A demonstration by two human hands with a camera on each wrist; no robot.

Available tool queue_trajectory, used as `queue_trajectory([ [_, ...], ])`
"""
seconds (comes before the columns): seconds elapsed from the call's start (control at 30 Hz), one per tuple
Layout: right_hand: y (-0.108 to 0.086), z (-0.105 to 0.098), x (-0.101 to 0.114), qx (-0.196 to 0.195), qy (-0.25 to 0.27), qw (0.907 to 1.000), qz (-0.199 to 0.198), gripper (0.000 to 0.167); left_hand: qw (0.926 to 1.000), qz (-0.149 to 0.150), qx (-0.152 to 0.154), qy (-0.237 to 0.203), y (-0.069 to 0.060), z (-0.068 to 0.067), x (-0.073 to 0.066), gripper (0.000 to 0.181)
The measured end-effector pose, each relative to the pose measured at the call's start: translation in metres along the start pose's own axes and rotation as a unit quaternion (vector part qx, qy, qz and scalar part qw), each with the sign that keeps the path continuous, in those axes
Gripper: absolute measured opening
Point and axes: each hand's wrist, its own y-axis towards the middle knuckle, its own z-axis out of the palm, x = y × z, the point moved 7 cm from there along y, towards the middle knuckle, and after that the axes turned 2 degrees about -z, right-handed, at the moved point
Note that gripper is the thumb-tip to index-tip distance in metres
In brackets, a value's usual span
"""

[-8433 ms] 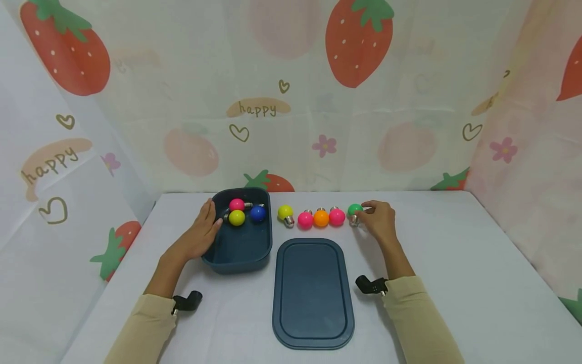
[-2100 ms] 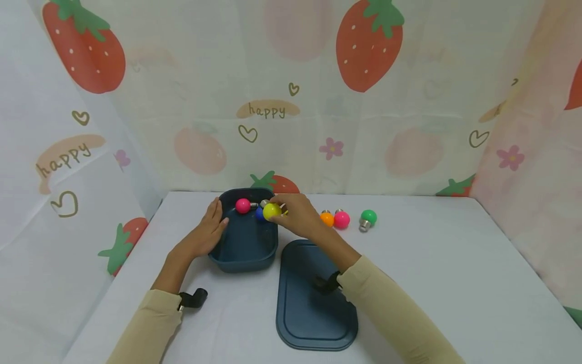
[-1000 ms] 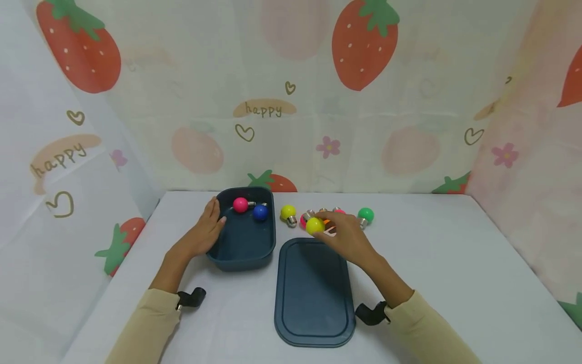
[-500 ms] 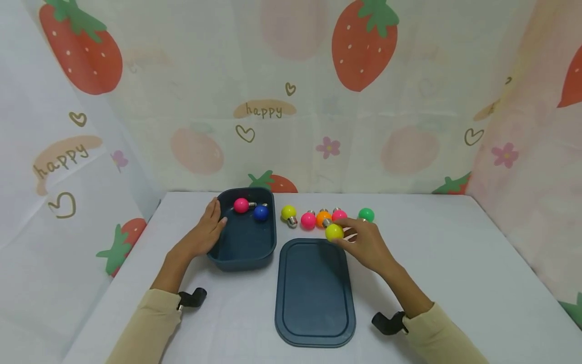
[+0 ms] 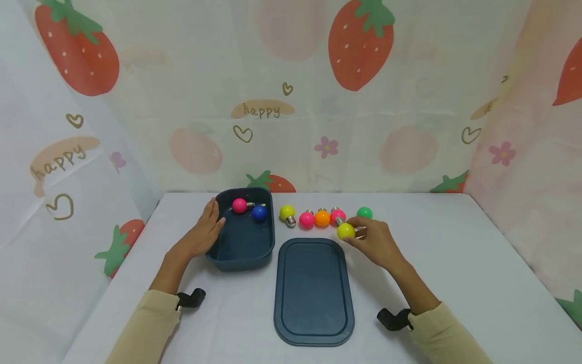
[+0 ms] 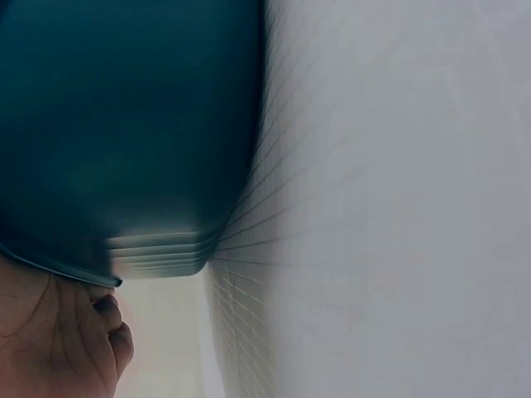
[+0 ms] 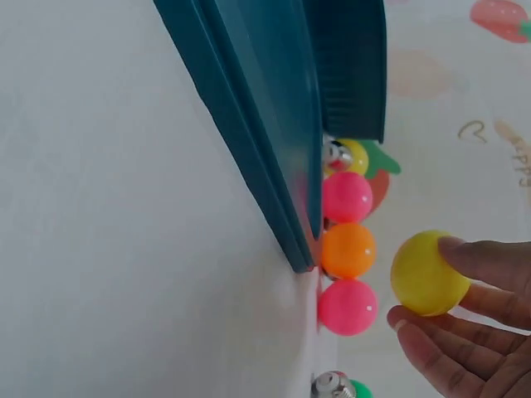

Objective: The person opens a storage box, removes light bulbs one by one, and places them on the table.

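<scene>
The right hand (image 5: 376,243) pinches a yellow bulb (image 5: 346,232). The left hand (image 5: 202,232) — fingers extended — rests against the dark-blue bin (image 5: 241,264).

A strawberry-printed backdrop (image 5: 268,65) (lettered "happy") rises behind the white tabletop (image 5: 459,253).

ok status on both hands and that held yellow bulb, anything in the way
Left hand against dark box. Right hand pinching yellow bulb, off table. Green bulb just beyond right hand; nothing visibly blocking.
</scene>
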Motion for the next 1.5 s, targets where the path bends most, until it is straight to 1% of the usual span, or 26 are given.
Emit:
queue_trajectory([
  [0.17,0.000,0.003,-0.011,0.012,-0.011,0.9992,0.036,0.035,1.0000,-0.005,0.005,-0.005,-0.004,0.002,0.000,0.068],
  [0.43,0.001,0.000,-0.014,0.017,-0.028,0.9981,0.053,0.034,1.0000,-0.001,-0.004,0.007,-0.002,0.000,0.002,0.070],
  [0.6,0.004,0.003,-0.017,0.032,-0.040,0.9963,0.068,0.031,1.0000,-0.002,-0.003,0.008,0.000,-0.001,0.003,0.071],
  [0.7,0.005,0.005,-0.019,0.033,-0.047,0.9952,0.080,0.030,0.9999,-0.003,-0.003,0.010,0.001,-0.001,0.003,0.071],
  [0.83,0.004,0.007,-0.022,0.028,-0.054,0.9946,0.084,0.028,1.0000,0.000,-0.005,0.007,0.001,-0.002,0.002,0.070],
  [1.07,-0.004,0.015,-0.026,0.042,-0.060,0.9931,0.092,0.028,0.9999,0.008,0.005,-0.005,-0.003,0.002,0.002,0.070],
  [1.2,-0.005,0.015,-0.027,0.037,-0.065,0.9932,0.089,0.029,0.9999,0.014,0.000,-0.005,-0.002,0.002,0.001,0.070],
  [1.5,-0.002,0.013,-0.030,0.045,-0.079,0.9903,0.105,0.031,0.9998,0.016,-0.008,-0.004,0.000,0.000,-0.001,0.070],
])
